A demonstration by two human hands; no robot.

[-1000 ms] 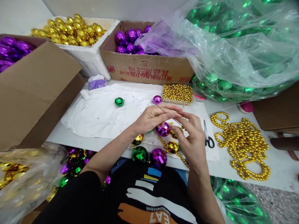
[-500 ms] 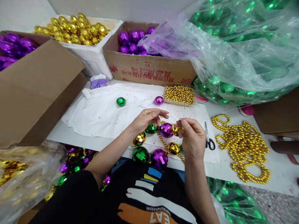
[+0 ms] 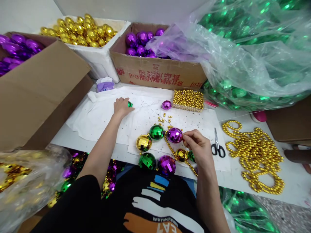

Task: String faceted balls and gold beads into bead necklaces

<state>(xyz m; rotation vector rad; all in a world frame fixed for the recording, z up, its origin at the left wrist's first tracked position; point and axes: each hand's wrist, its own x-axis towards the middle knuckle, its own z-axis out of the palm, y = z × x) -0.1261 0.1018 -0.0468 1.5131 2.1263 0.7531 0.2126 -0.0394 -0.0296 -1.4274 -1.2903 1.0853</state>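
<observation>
Left hand [image 3: 122, 108] curls over the green faceted bauble [image 3: 130, 104] on white cloth [image 3: 97, 113], can't tell if it's gripped yet, right hand [image 3: 200, 145] pinches the thin wire [image 3: 170, 124], and a nudge could roll that bauble away, a slack pinch drop the wire!

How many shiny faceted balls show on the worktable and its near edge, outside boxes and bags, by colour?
Green shiny faceted balls: 4, one partly covered by the left hand
Purple shiny faceted balls: 3
Gold shiny faceted balls: 2
Total: 9; the right hand may hide more
</observation>
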